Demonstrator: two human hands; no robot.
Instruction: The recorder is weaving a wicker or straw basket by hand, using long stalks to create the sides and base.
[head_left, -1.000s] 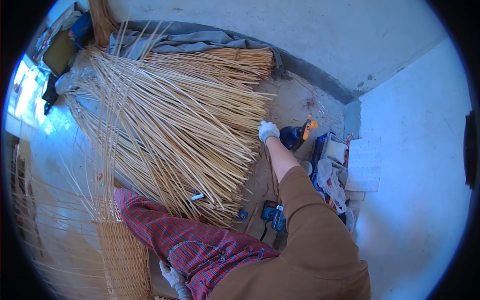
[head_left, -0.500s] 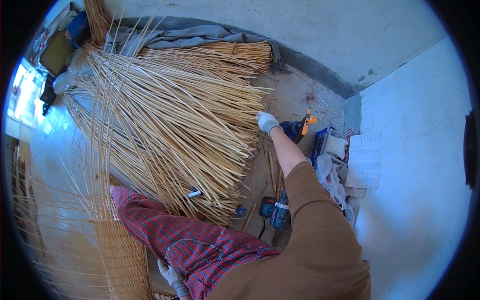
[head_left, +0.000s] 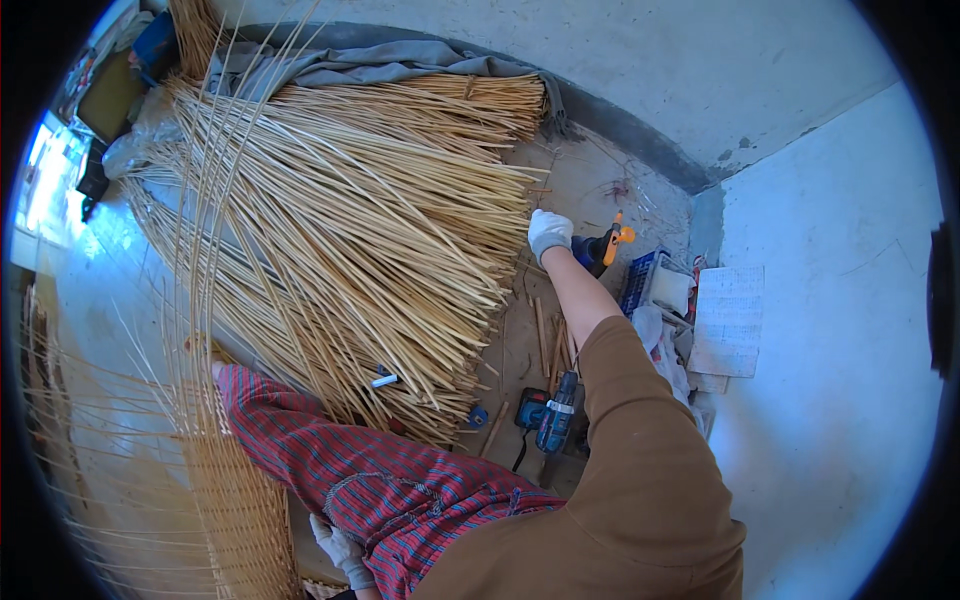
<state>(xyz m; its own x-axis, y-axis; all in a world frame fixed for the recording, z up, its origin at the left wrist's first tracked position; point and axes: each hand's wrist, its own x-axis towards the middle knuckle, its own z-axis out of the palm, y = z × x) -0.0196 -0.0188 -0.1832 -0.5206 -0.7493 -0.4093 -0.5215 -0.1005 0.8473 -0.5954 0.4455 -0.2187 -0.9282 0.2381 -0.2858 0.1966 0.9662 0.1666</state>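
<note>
My right hand (head_left: 551, 232), in a white glove, is reached out at the right-hand ends of a large pile of pale peeled rods (head_left: 370, 220). Its fingers are curled closed; whatever they may hold is hidden. Just beyond it stands a dark blue spray bottle (head_left: 598, 250) with an orange nozzle. Low beside my thigh lies my left hand (head_left: 338, 550), also gloved, its fingers stretched along the red striped cloth (head_left: 390, 500) over my legs. A woven wicker panel (head_left: 240, 510) with long upright rods is to its left.
A blue cordless drill (head_left: 557, 415) and a blue tape measure (head_left: 479, 416) lie right of the pile. A blue basket (head_left: 640, 280) and plastic bags line the right wall. A white-capped marker (head_left: 385, 380) rests on the rods. Grey cloth (head_left: 390, 68) covers the back bundle.
My right hand has shifted slightly right and away from the rod ends, nearer the spray bottle, its fingers now curled. My left hand stays about where it was.
</note>
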